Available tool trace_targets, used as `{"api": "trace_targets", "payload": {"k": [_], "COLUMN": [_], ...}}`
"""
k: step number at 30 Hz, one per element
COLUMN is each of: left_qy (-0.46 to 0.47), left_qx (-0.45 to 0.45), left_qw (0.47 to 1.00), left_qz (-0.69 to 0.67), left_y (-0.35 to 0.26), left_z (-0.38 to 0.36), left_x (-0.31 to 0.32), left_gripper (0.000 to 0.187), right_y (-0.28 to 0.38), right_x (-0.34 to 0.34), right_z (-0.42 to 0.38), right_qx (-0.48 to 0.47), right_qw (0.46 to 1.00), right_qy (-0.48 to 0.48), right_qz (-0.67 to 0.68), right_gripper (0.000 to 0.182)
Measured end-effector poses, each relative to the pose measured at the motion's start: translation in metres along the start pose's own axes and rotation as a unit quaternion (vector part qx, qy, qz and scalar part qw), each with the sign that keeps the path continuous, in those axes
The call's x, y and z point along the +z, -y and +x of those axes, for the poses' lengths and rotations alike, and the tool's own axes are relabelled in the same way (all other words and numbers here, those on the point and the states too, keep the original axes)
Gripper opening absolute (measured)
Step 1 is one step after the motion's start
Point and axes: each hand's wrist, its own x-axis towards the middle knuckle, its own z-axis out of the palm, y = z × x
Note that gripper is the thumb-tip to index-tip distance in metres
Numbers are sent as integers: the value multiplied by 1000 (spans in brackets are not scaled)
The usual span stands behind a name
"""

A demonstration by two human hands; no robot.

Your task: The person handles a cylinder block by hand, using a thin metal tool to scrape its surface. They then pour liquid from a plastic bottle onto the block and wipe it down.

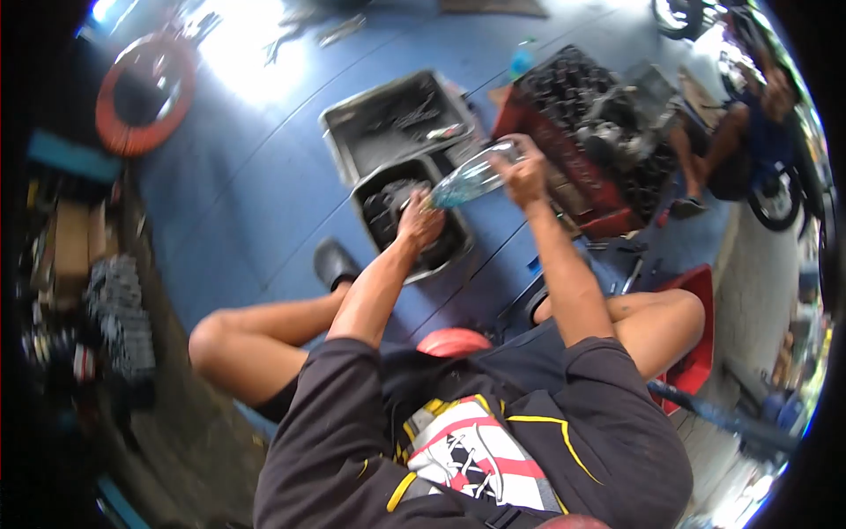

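Note:
A clear plastic bottle [471, 179] is tilted, its base end up to the right and its neck low to the left. My right hand [523, 174] is closed around the base end. My left hand [423, 222] is above a grey tub [451, 264], fingers curled right by the bottle's neck; what they hold is hidden. Inside the tub lies a dark, greasy-looking metal part [383, 207], partly covered by my left hand. A larger grey tray [339, 145] with some small pieces in it touches the tub's far side.
To the right stands a red crate [564, 167] with an engine-like metal part [608, 132] on top. Tools [633, 273] lie on the blue floor near my right leg. A co-worker's leg [687, 167] is beyond the crate. An orange tyre-like ring [123, 137] lies far left.

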Motion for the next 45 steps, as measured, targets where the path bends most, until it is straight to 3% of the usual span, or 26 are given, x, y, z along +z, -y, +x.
{"api": "trace_targets", "payload": {"k": [2, 4, 6, 8, 10, 14, 19, 25, 28, 32, 37, 39, 40, 42, 45], "left_qy": [-51, -65, -122, -124, -66, -6, 47, 32, 14, 11, 19, 74, 76, 58, 11], "left_qx": [25, 55, 41, 17, -117, -192, -188, -198, -233, -274, -248, -160, -158, -108, -127], "left_qw": [998, 996, 987, 981, 971, 965, 970, 969, 964, 938, 949, 971, 972, 979, 974], "left_qz": [-27, -21, -101, -150, -197, -176, -145, -146, -126, -211, -195, -162, -160, -166, -185], "left_y": [-2, 1, 11, 21, 26, 36, 40, 4, -17, -36, -28, -18, -14, -8, 0], "left_z": [-5, -10, -16, -28, -40, -65, -76, -84, -85, -85, -95, -106, -109, -115, -111], "left_x": [-12, -6, -10, -17, -26, -32, -25, -17, -14, -13, -23, -29, -30, -31, -29], "left_gripper": [27, 35, 44, 51, 78, 100, 94, 93, 90, 88, 88, 88, 88, 86, 80], "right_y": [-7, -8, -5, -3, 2, 19, 16, -1, -8, -19, -14, -7, -3, -1, 4], "right_x": [4, 4, 8, 18, 33, 53, 57, 39, 23, 13, 26, 30, 29, 26, 28], "right_z": [-6, -7, -8, -6, -3, -2, 9, 9, 4, -3, -10, -11, -11, -12, -8], "right_qx": [52, 43, 48, 54, 10, 5, -43, 30, 25, 63, 38, 35, 30, 42, 50], "right_qw": [998, 999, 998, 997, 998, 999, 999, 997, 996, 997, 998, 999, 999, 999, 999], "right_qy": [-15, -17, -21, -27, -59, -30, -2, 67, 39, 32, 24, 20, 17, 17, 16], "right_qz": [32, -6, 20, 45, 10, 28, -4, -18, -72, -21, 45, 13, -21, -17, 9], "right_gripper": [42, 43, 43, 43, 42, 40, 35, 45, 45, 45, 46, 46, 47, 47, 48]}}
